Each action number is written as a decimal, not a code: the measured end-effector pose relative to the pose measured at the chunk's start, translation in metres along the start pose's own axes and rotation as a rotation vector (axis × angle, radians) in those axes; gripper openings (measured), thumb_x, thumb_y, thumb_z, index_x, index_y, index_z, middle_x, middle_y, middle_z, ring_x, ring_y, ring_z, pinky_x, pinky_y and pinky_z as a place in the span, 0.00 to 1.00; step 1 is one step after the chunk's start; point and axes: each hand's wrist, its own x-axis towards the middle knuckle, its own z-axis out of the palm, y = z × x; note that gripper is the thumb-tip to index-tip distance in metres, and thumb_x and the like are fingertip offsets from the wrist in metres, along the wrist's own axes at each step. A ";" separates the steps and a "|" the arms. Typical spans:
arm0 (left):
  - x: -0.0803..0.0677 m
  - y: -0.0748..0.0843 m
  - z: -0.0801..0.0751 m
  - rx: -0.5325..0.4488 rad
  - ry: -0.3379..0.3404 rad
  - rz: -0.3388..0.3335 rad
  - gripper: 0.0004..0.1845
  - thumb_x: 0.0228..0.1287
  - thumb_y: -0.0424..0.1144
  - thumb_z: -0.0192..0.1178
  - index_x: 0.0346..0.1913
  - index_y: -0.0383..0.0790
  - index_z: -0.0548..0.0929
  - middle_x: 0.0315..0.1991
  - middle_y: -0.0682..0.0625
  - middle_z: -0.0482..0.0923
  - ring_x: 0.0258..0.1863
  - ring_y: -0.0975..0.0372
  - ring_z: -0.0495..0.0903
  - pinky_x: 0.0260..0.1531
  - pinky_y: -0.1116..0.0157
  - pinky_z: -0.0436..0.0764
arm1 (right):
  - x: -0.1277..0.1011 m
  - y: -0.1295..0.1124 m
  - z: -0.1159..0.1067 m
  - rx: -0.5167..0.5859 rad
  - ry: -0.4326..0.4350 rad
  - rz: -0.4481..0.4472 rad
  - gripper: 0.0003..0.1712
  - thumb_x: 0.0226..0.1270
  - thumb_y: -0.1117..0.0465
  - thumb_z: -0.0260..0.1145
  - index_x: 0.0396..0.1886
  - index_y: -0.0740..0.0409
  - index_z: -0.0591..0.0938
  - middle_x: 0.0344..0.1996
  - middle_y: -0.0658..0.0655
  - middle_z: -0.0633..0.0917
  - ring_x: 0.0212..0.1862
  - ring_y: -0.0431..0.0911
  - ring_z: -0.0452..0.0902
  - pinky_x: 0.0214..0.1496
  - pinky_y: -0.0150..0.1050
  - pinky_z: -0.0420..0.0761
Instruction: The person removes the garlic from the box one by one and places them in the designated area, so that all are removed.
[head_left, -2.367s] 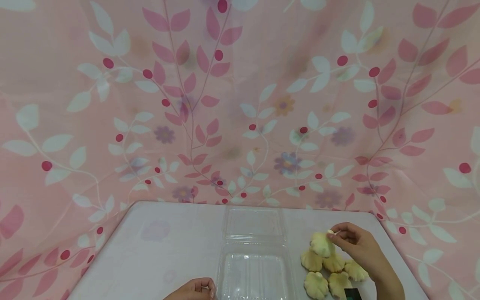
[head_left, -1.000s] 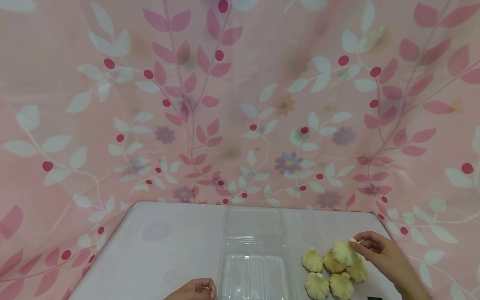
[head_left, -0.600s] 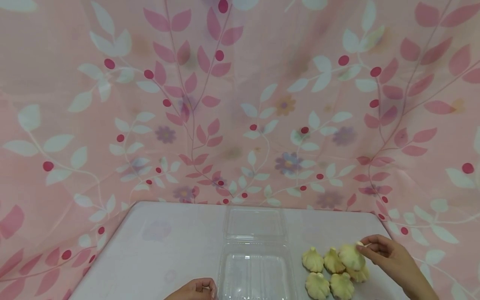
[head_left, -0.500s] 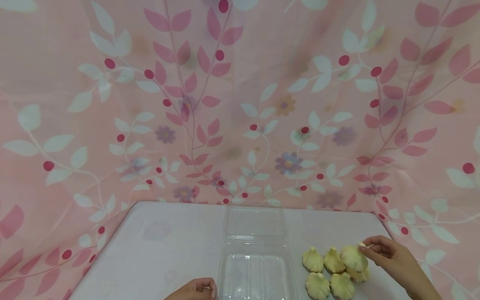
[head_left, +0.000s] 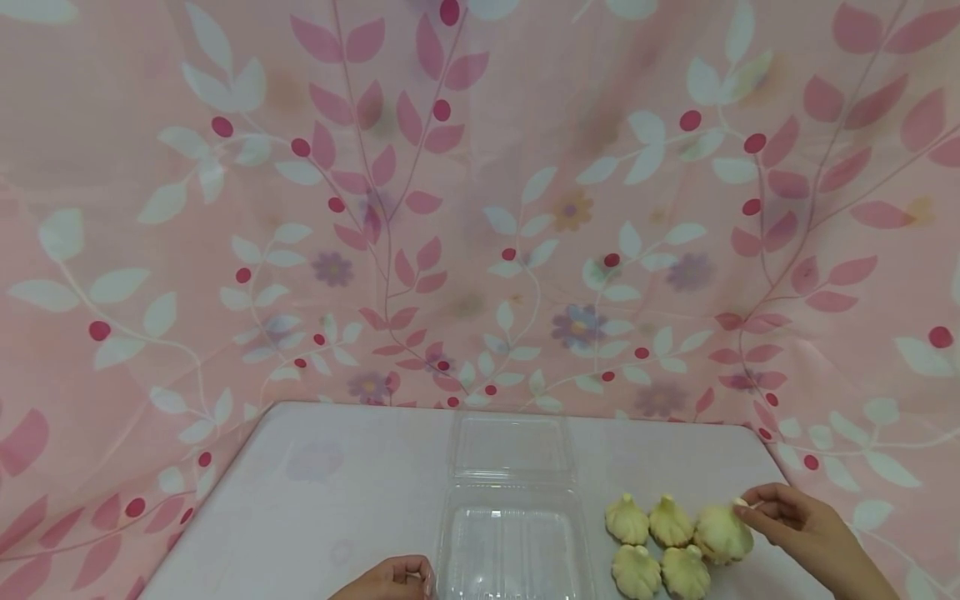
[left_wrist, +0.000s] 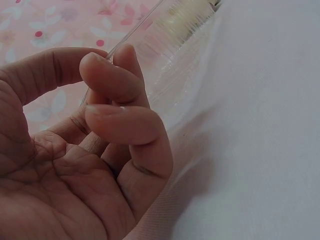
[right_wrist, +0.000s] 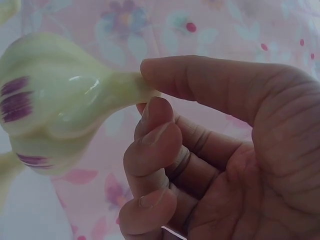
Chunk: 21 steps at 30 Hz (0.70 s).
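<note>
My right hand (head_left: 802, 533) pinches the neck of a pale, cream-coloured garlic bulb (head_left: 722, 533) between thumb and fingertips. The right wrist view shows purple streaks on this garlic bulb (right_wrist: 47, 95) and its smooth, glossy skin. It overlaps another bulb, nearly all hidden behind it. Several more garlic bulbs (head_left: 627, 521) lie to its left in two short rows. My left hand (head_left: 390, 579) is at the left side of a clear plastic container (head_left: 442, 542), its lid folded back. In the left wrist view, curled fingers and thumb (left_wrist: 70, 62) pinch the container's rim.
The container's clear lid (head_left: 512, 446) lies toward the back of the table (head_left: 322, 492), which has a white cover. A pink cloth (head_left: 480, 208) with a leaf and flower print hangs behind and at both sides.
My right hand has carried the garlic bulb from the back left of the group rightward and toward me, over the bulb at the right end. My left hand has stayed in place.
</note>
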 end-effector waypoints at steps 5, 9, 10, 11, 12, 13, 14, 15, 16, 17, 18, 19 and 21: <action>0.000 0.001 0.000 0.011 0.004 -0.004 0.03 0.65 0.32 0.51 0.37 0.44 0.74 0.28 0.58 0.76 0.26 0.72 0.73 0.26 0.75 0.72 | -0.002 0.006 -0.005 -0.047 -0.021 0.030 0.31 0.65 0.39 0.56 0.51 0.63 0.75 0.35 0.54 0.80 0.35 0.42 0.74 0.33 0.36 0.73; 0.000 0.001 0.000 0.003 -0.003 -0.002 0.04 0.65 0.32 0.51 0.37 0.44 0.74 0.28 0.58 0.76 0.26 0.72 0.73 0.26 0.75 0.72 | -0.003 0.010 -0.006 -0.050 -0.036 0.069 0.33 0.64 0.38 0.56 0.50 0.64 0.75 0.34 0.54 0.80 0.34 0.44 0.74 0.33 0.37 0.73; 0.000 0.001 0.000 0.002 -0.004 0.000 0.04 0.65 0.32 0.51 0.37 0.44 0.74 0.28 0.58 0.76 0.26 0.72 0.73 0.26 0.75 0.72 | -0.003 0.011 -0.006 -0.049 -0.041 0.076 0.33 0.64 0.38 0.56 0.50 0.63 0.75 0.34 0.54 0.80 0.34 0.44 0.74 0.33 0.37 0.73; 0.000 0.001 0.000 -0.001 -0.006 -0.001 0.04 0.65 0.32 0.51 0.37 0.44 0.75 0.28 0.58 0.76 0.26 0.72 0.73 0.26 0.75 0.72 | -0.003 0.013 -0.006 -0.041 -0.049 0.067 0.32 0.64 0.39 0.56 0.50 0.64 0.75 0.34 0.54 0.80 0.34 0.44 0.74 0.33 0.38 0.73; 0.000 0.001 0.000 -0.003 -0.006 0.000 0.04 0.65 0.32 0.51 0.37 0.44 0.75 0.27 0.58 0.76 0.26 0.72 0.73 0.26 0.75 0.72 | -0.002 0.015 -0.006 -0.029 -0.056 0.066 0.32 0.65 0.40 0.57 0.50 0.65 0.74 0.35 0.54 0.80 0.34 0.44 0.75 0.33 0.37 0.74; 0.000 0.001 0.000 -0.005 -0.007 -0.002 0.04 0.65 0.32 0.51 0.37 0.44 0.75 0.27 0.59 0.76 0.26 0.73 0.72 0.25 0.75 0.71 | -0.002 0.016 -0.006 -0.032 -0.060 0.065 0.32 0.64 0.40 0.57 0.50 0.65 0.74 0.34 0.54 0.80 0.34 0.44 0.75 0.33 0.37 0.74; 0.000 0.001 0.000 -0.006 -0.006 -0.003 0.04 0.65 0.32 0.51 0.37 0.44 0.75 0.27 0.59 0.76 0.26 0.73 0.72 0.25 0.76 0.71 | -0.002 0.018 -0.006 -0.029 -0.063 0.064 0.31 0.64 0.41 0.57 0.50 0.65 0.74 0.34 0.54 0.80 0.34 0.44 0.76 0.33 0.37 0.74; 0.000 0.001 0.000 -0.006 -0.004 -0.005 0.04 0.65 0.33 0.51 0.37 0.45 0.75 0.27 0.59 0.75 0.25 0.73 0.72 0.25 0.76 0.71 | -0.001 0.019 -0.006 -0.026 -0.064 0.063 0.31 0.64 0.41 0.58 0.50 0.65 0.74 0.33 0.54 0.81 0.34 0.44 0.76 0.33 0.37 0.74; 0.000 0.001 0.000 -0.007 -0.003 -0.008 0.04 0.65 0.33 0.51 0.37 0.45 0.75 0.27 0.59 0.75 0.25 0.73 0.72 0.25 0.76 0.71 | -0.001 0.021 -0.006 -0.026 -0.070 0.060 0.31 0.64 0.42 0.58 0.50 0.66 0.74 0.33 0.54 0.81 0.34 0.45 0.76 0.33 0.37 0.74; 0.000 0.001 0.000 -0.008 -0.001 -0.011 0.04 0.65 0.33 0.51 0.37 0.45 0.75 0.27 0.59 0.75 0.25 0.73 0.72 0.25 0.76 0.71 | 0.000 0.023 -0.006 -0.025 -0.076 0.058 0.31 0.64 0.42 0.59 0.50 0.66 0.74 0.33 0.54 0.81 0.34 0.45 0.76 0.33 0.37 0.74; 0.000 0.001 0.000 -0.006 0.001 -0.013 0.04 0.65 0.33 0.51 0.37 0.45 0.75 0.27 0.59 0.75 0.25 0.73 0.72 0.25 0.76 0.71 | 0.001 0.024 -0.005 -0.032 -0.079 0.069 0.31 0.64 0.42 0.59 0.50 0.65 0.74 0.32 0.53 0.81 0.33 0.45 0.76 0.33 0.37 0.73; 0.000 0.001 0.000 -0.006 0.005 -0.017 0.04 0.65 0.33 0.51 0.37 0.45 0.75 0.27 0.59 0.75 0.25 0.73 0.72 0.25 0.76 0.71 | 0.001 0.026 -0.005 -0.041 -0.082 0.074 0.31 0.63 0.41 0.59 0.50 0.65 0.75 0.31 0.53 0.81 0.32 0.45 0.75 0.32 0.38 0.73; 0.000 0.001 0.000 0.000 0.011 -0.022 0.04 0.65 0.33 0.51 0.37 0.45 0.75 0.27 0.59 0.75 0.25 0.72 0.72 0.25 0.76 0.71 | 0.002 0.029 -0.005 -0.033 -0.095 0.087 0.31 0.64 0.41 0.59 0.49 0.65 0.75 0.31 0.53 0.81 0.32 0.46 0.74 0.32 0.39 0.72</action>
